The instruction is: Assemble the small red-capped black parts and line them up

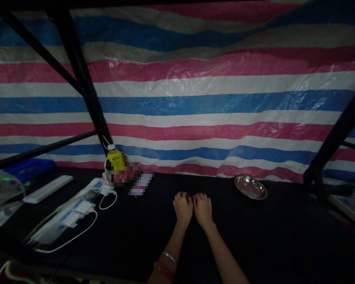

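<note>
My left hand (183,208) rests palm down on the black tabletop (154,232), its fingers a little bent and lying on the surface. A silver bangle (169,257) and a reddish band (163,270) circle that wrist. Close beside it, my right hand (203,210) lies palm down in the same way, with the thumbs nearly touching. Nothing shows in either hand, though the undersides of the fingers are hidden. Right of my right hand, nearer the back edge, a shallow round metal dish (251,187) sits apart from it.
At left lie a white power strip (51,228) with plugs and cables, and a long white bar (49,189). A yellow bottle (116,157) and a blurred flat item (142,183) are at the back. Black metal posts (87,86) frame a striped plastic sheet (195,104).
</note>
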A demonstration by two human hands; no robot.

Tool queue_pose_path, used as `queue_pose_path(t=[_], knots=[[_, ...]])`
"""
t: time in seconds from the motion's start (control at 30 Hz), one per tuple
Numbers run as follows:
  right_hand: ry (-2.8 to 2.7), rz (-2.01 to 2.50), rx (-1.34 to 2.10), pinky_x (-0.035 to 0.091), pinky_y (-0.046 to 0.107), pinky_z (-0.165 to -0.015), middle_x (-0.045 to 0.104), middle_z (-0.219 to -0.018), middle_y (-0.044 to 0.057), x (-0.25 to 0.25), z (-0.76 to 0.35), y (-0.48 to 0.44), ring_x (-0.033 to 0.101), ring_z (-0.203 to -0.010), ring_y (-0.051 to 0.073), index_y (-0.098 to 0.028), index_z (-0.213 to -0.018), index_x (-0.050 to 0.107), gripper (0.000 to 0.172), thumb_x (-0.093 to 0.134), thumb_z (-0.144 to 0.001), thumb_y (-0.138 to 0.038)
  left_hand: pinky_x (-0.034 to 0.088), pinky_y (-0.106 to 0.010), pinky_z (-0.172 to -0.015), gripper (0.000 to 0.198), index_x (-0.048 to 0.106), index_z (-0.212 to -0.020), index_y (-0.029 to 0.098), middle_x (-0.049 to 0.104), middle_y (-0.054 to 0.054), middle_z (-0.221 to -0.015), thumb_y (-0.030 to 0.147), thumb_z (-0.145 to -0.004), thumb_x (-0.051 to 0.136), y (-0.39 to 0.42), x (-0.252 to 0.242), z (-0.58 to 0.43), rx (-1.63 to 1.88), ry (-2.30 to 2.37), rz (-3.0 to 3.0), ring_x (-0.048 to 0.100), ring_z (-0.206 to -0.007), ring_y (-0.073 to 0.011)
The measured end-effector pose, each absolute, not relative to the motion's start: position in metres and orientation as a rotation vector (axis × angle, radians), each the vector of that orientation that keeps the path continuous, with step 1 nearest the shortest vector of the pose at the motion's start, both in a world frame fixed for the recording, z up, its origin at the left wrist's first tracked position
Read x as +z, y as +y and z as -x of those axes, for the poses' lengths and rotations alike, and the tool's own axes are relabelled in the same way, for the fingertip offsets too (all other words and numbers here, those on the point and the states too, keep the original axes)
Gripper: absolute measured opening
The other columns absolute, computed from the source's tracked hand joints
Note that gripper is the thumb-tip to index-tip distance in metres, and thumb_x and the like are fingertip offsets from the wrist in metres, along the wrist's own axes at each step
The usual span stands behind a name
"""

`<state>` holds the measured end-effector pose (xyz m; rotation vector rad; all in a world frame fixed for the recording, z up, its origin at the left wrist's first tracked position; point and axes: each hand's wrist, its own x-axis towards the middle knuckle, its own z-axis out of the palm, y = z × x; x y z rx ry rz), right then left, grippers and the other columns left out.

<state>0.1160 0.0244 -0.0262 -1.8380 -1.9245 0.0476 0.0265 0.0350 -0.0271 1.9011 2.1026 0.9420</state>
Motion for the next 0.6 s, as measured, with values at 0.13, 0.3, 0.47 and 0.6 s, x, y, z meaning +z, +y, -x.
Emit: queue_pose_path(t=[0.13, 0.3, 0.47, 0.6], knots=[[-1.898, 1.833, 0.066, 0.032, 0.029, -0.078, 0.063, -0.098, 0.007, -0.029, -0.117, 0.027, 0.052, -0.094, 0.019, -0.017, -0.094, 0.062, 0.029, 0.034, -0.092, -0.022, 0.04, -0.03, -0.085, 0.023, 0.064, -0.093, 0.015, 0.059, -0.01, -0.104, 0.018, -0.083, 0.043, 0.037, -0.029, -0.025, 0.997, 2.052, -1.902, 0.054, -0.098, -0.0194], [-1.858, 1.807, 0.123, 0.032, 0.029, -0.079, 0.062, -0.1, 0.006, -0.033, -0.119, 0.029, 0.052, -0.094, 0.019, -0.019, -0.094, 0.062, 0.027, 0.035, -0.091, -0.023, 0.041, -0.029, -0.084, 0.025, 0.065, -0.089, 0.015, 0.061, -0.009, -0.099, 0.014, -0.082, 0.041, 0.039, -0.031, -0.023, 1.088, 1.993, -1.865, 0.056, -0.093, -0.0187], [-1.677, 1.838, 0.156, 0.034, 0.029, -0.079, 0.062, -0.102, 0.008, -0.034, -0.124, 0.03, 0.053, -0.096, 0.02, -0.018, -0.1, 0.062, 0.029, 0.036, -0.09, -0.025, 0.038, -0.033, -0.089, 0.026, 0.064, -0.092, 0.017, 0.062, -0.008, -0.101, 0.013, -0.081, 0.041, 0.035, -0.027, -0.023, 1.154, 2.047, -1.78, 0.056, -0.098, -0.0192], [-1.459, 2.017, 0.114, 0.034, 0.032, -0.079, 0.061, -0.106, 0.011, -0.034, -0.128, 0.03, 0.051, -0.1, 0.024, -0.017, -0.106, 0.061, 0.032, 0.037, -0.085, -0.014, 0.031, -0.04, -0.095, 0.029, 0.063, -0.101, 0.019, 0.059, -0.009, -0.113, 0.014, -0.081, 0.042, 0.033, -0.026, -0.025, 1.132, 2.186, -1.734, 0.051, -0.109, -0.0211]])
